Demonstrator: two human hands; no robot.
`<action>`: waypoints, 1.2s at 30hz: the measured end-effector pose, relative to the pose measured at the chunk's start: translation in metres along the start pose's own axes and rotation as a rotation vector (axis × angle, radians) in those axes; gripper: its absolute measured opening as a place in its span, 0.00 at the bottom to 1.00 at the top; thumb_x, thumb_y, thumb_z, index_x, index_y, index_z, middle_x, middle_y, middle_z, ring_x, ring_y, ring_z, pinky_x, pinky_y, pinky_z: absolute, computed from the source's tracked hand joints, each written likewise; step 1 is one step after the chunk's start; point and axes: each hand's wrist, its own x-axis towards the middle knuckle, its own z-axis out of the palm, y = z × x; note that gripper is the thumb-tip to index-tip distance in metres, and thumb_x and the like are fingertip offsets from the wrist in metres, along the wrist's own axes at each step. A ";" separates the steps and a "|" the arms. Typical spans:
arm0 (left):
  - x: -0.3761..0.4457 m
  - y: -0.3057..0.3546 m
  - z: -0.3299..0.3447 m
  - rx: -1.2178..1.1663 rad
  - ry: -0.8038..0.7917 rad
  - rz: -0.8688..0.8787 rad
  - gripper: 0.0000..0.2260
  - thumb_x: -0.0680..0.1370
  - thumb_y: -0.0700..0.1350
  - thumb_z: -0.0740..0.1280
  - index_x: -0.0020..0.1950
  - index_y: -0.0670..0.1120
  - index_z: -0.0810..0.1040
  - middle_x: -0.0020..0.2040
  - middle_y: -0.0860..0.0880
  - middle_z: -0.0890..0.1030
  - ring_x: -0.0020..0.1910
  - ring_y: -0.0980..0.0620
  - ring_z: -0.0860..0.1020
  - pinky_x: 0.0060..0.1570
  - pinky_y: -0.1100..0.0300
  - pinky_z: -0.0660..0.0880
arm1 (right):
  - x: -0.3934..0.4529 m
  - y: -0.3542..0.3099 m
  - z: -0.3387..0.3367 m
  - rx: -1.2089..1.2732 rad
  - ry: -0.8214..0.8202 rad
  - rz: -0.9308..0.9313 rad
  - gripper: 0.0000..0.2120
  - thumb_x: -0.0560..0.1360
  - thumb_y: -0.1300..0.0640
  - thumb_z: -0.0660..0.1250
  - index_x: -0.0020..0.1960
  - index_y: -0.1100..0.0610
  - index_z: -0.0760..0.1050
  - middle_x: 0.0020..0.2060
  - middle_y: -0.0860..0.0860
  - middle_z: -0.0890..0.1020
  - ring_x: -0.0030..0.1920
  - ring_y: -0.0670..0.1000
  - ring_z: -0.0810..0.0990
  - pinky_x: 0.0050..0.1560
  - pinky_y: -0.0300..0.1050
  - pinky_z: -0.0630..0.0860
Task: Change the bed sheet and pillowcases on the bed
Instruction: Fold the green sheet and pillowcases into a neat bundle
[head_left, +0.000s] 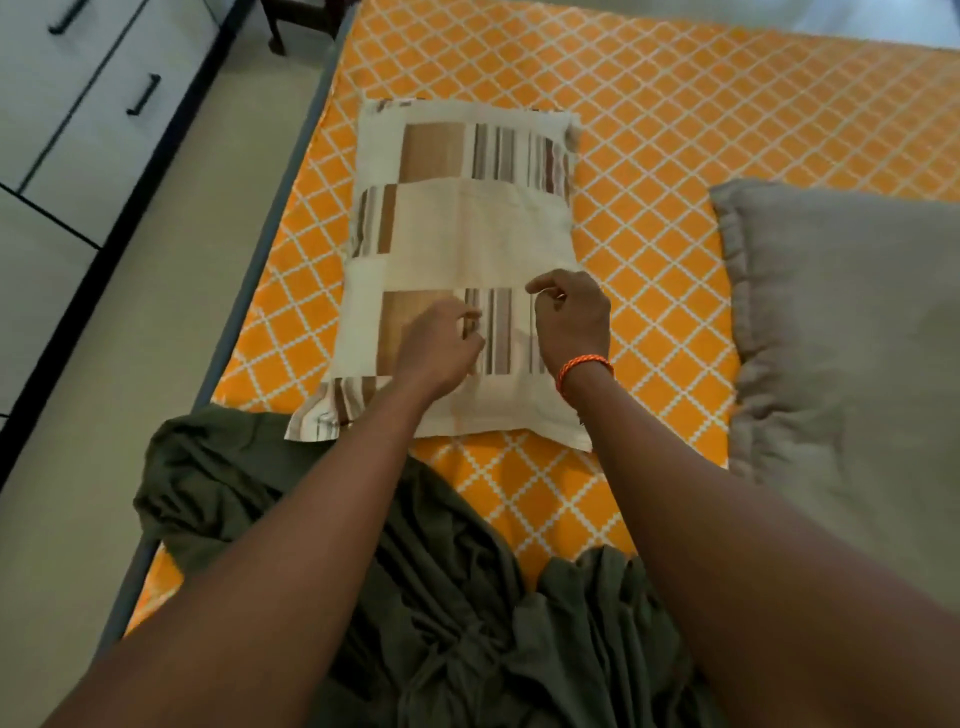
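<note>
A crumpled olive-green sheet (415, 571) and grey frilled pillow (852, 364) are flanking the cream brown-striped pillow (462, 228); left hand (441, 353) and right hand (571, 322) are pinching its pillowcase fabric.

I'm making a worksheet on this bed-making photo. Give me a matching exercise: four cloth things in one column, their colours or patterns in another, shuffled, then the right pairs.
Things:
1. pillow under the hands
2. bed sheet
3. crumpled cloth
4. second pillow

Looks:
A. plain grey-beige, frilled edge
B. dark olive green
C. cream with brown stripes
D. orange with white lattice

Pairs: 1-C, 2-D, 3-B, 4-A
</note>
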 end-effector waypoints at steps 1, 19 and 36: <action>-0.003 0.011 0.011 -0.026 0.017 0.025 0.14 0.81 0.47 0.69 0.67 0.51 0.81 0.69 0.50 0.79 0.68 0.48 0.76 0.65 0.53 0.71 | 0.000 0.009 -0.009 0.008 -0.004 -0.011 0.14 0.77 0.64 0.61 0.47 0.49 0.83 0.49 0.50 0.79 0.46 0.50 0.79 0.45 0.46 0.75; -0.067 0.253 0.299 -0.453 -0.236 -0.111 0.24 0.81 0.54 0.71 0.74 0.46 0.73 0.65 0.54 0.77 0.62 0.54 0.77 0.63 0.56 0.75 | 0.015 0.267 -0.299 -0.508 0.274 0.163 0.14 0.74 0.57 0.70 0.59 0.47 0.80 0.57 0.52 0.78 0.62 0.59 0.72 0.58 0.55 0.73; -0.056 0.290 0.363 -0.427 -0.038 -0.137 0.31 0.62 0.55 0.79 0.64 0.52 0.81 0.56 0.53 0.87 0.55 0.51 0.85 0.58 0.49 0.81 | -0.007 0.333 -0.393 -0.457 0.311 0.569 0.21 0.70 0.49 0.75 0.60 0.55 0.78 0.55 0.62 0.82 0.56 0.67 0.81 0.53 0.57 0.77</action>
